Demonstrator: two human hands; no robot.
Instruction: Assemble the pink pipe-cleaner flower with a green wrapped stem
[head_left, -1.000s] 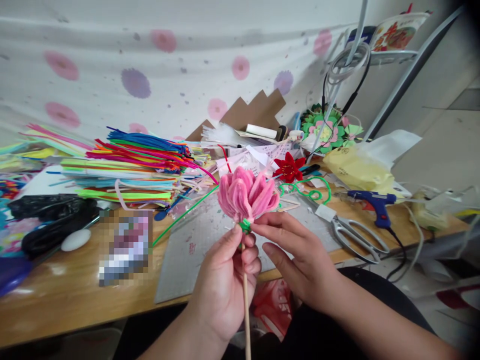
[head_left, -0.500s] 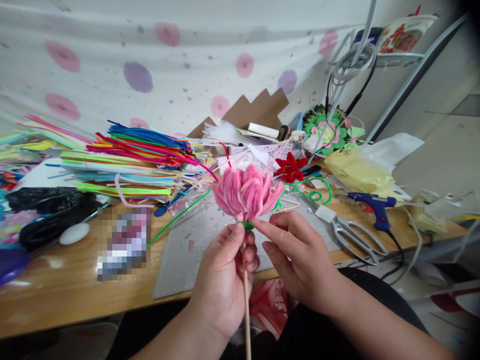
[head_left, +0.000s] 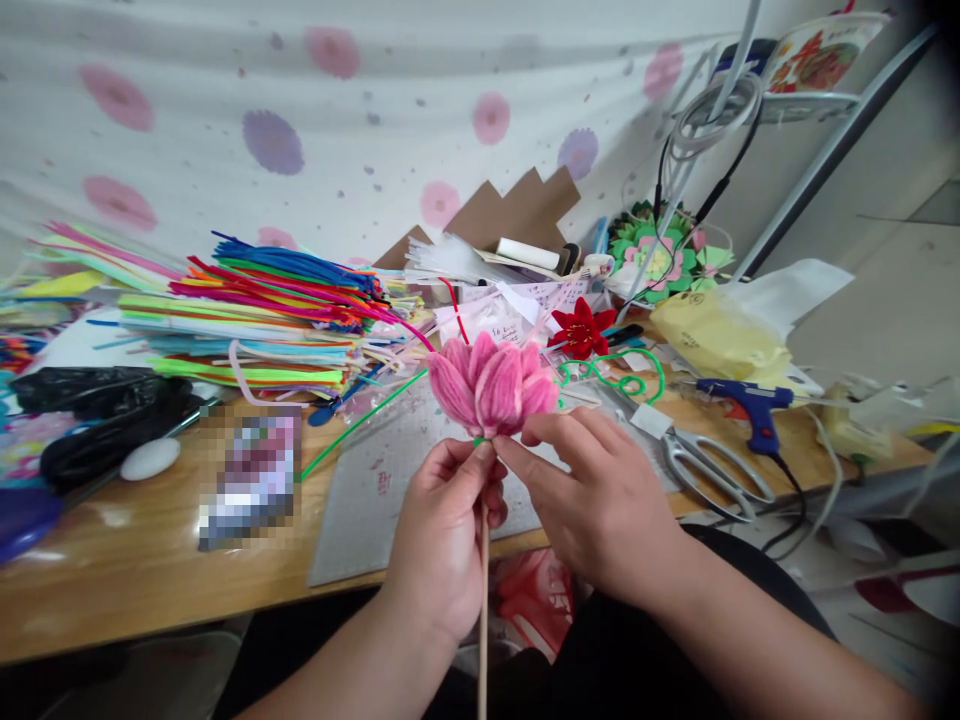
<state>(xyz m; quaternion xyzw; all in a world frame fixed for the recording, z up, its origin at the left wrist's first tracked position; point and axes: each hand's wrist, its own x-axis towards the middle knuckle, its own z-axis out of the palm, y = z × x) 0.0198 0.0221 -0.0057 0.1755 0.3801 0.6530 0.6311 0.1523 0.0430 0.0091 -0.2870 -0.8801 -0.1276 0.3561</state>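
A pink fuzzy pipe-cleaner flower (head_left: 495,385) with layered petals stands upright on a thin wooden stick (head_left: 484,610), in front of me. My left hand (head_left: 450,520) is closed round the stick just below the bloom, its thumb against a small green wrap (head_left: 480,441) at the flower's base. My right hand (head_left: 592,490) comes in from the right, its foremost fingertip pressed at that base close to my left thumb. Its other fingers are bent, partly hidden behind the petals and the hand.
Bundles of coloured pipe cleaners (head_left: 277,320) lie at the back left. Beneath the hands is a grey cutting mat (head_left: 352,530). Scissors (head_left: 712,470), a blue glue gun (head_left: 750,405), a red flower (head_left: 581,328) and a green pipe cleaner (head_left: 645,370) lie to the right.
The flower has turned and tilted, showing its petals from another side. My right hand has moved slightly left, closer in at the base, and less of the green wrap shows.
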